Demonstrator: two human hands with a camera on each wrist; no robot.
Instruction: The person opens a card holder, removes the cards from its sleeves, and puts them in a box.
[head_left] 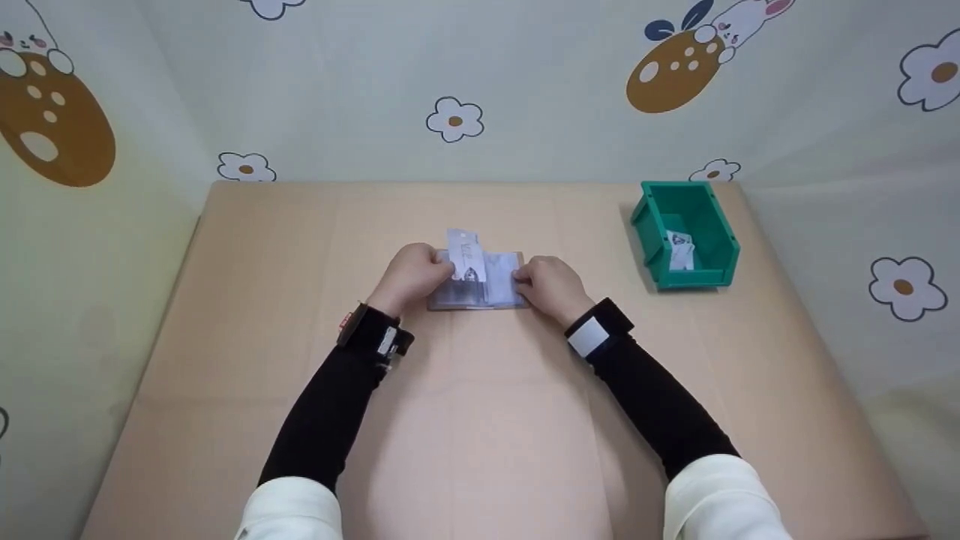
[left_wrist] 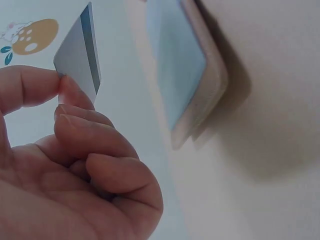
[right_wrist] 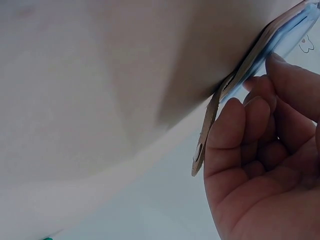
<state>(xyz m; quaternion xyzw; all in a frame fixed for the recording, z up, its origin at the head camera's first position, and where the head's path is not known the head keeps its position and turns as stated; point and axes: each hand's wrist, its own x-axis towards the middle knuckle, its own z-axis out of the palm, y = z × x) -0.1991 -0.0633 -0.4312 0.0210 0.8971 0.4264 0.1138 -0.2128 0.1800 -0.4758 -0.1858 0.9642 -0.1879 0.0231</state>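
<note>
A card holder (head_left: 504,281) with clear plastic sleeves and a brown cover lies spread on the table in the head view. Between thumb and forefinger my left hand (head_left: 412,274) pinches a pale printed card (head_left: 466,251), tilted above the holder's left half. In the left wrist view that card (left_wrist: 80,60) is apart from the holder (left_wrist: 182,65). My right hand (head_left: 553,285) pinches the sleeves at the holder's right edge. Beside its curled fingers, the right wrist view shows the cover's strap (right_wrist: 206,135) with a snap button.
A green plastic bin (head_left: 694,279) stands at the table's back right, with pale printed cards (head_left: 681,253) inside. Cardboard-coloured sheeting covers the table (head_left: 255,315). Patterned curtains (head_left: 360,97) hang along the back and both sides.
</note>
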